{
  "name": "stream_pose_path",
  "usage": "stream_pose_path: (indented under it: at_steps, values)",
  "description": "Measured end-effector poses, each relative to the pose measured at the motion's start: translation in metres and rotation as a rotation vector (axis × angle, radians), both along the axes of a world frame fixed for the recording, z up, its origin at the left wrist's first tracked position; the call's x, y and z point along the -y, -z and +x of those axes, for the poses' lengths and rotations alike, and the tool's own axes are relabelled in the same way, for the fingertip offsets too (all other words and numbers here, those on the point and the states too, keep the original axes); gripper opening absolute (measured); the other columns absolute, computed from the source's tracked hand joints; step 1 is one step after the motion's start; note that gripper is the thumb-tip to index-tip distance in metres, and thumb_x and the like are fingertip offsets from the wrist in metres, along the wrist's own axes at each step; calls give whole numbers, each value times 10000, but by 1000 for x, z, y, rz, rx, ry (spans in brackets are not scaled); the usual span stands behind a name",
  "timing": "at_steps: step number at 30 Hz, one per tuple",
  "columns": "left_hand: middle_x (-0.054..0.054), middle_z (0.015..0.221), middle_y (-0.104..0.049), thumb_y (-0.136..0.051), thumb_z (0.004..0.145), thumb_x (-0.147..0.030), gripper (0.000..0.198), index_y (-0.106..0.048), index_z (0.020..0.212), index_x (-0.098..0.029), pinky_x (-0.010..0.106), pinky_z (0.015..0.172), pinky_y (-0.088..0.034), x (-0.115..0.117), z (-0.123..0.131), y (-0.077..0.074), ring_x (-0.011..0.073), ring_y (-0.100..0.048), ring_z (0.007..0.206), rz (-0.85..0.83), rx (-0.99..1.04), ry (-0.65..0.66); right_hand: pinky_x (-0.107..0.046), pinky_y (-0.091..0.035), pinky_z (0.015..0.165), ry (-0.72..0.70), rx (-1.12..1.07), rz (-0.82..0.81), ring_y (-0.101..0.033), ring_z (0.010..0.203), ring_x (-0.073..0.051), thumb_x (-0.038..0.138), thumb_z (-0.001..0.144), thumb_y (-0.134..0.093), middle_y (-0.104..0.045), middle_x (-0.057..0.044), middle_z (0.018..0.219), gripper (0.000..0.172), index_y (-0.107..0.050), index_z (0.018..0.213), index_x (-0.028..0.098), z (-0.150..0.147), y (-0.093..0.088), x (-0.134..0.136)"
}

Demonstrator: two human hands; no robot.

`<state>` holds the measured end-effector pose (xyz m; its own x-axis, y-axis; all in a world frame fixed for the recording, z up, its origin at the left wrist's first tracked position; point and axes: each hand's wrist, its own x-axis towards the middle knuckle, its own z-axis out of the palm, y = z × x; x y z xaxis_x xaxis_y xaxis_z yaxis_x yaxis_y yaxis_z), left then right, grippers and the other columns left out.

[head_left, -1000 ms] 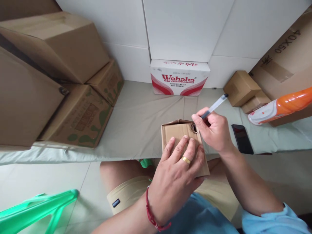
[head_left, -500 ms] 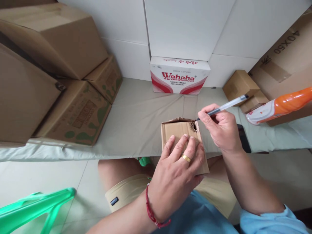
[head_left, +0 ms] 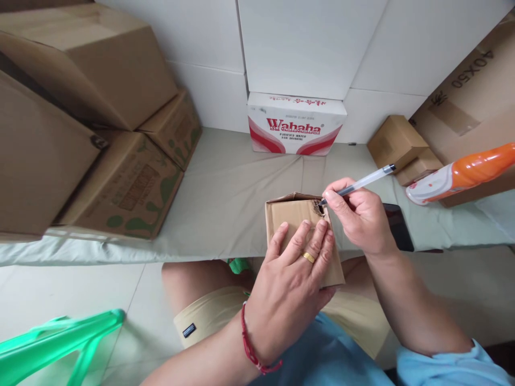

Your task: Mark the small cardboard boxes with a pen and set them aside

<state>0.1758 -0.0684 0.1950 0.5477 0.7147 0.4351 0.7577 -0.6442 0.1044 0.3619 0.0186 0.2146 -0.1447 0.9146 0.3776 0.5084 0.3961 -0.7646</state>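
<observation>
So I'm counting at least eight brown boxes [head_left: 281,212] on my feed, plus just one each: white carton [head_left: 296,130], pen [head_left: 368,178], phone [head_left: 399,229], orange bottle [head_left: 469,170], gold ring [head_left: 308,257], red bracelet [head_left: 250,349].

the box [head_left: 292,213] under the left hand [head_left: 289,281] lies left of the phone [head_left: 399,228].

Left hand [head_left: 295,284]: plain gold-coloured band ring [head_left: 308,257] on one finger, broad and smooth. Left wrist: thin red cord bracelet [head_left: 247,343], braided look, loose ends trailing from the knot. Right arm: light blue sleeve [head_left: 446,364], edge wrinkled and bunched near the elbow. Torso: blue top [head_left: 322,354], same fabric tone, soft folds. Legs: pale beige shorts [head_left: 217,311]; small dark rectangular label [head_left: 189,329] near hem, lettering unreadable. Foot: bright green footwear [head_left: 238,266], partly hidden.
</observation>
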Motion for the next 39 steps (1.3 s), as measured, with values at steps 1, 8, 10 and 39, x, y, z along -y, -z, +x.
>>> stream_pose_path:
  at_steps: [1,8,10,39]
  values:
    - [18,1668,-570,-670,1021,-622,733,-583,1572,-146,522,1239,-398,0,0,0,293,-581,1457,-2,-1,1,-248,-420,581,7,17,19,-510,586,-110,389,1072,-608,-587,29,677,266,-677,893,204,-1,0,-1]
    - [25,1667,-579,-677,1016,-625,741,-589,1568,-139,518,1238,-416,0,-1,-1,291,-577,1453,0,6,4,-247,-397,545,46,71,112,-476,522,-99,392,1070,-609,-552,47,609,271,-657,877,208,-4,-1,-2]
    - [30,1666,-583,-676,1019,-616,736,-585,1571,-137,518,1245,-412,0,-1,-1,295,-574,1456,-8,7,7,-254,-391,541,46,84,108,-470,520,-101,402,1065,-616,-553,44,608,277,-653,868,210,-4,-2,-2]
    - [62,1584,-664,-646,1050,-564,630,-629,1513,-137,520,1256,-384,-1,-2,-2,306,-578,1442,-17,20,25,-278,-407,563,24,-26,32,-531,612,-140,491,1067,-616,-620,-6,689,352,-665,846,221,-2,-1,1]
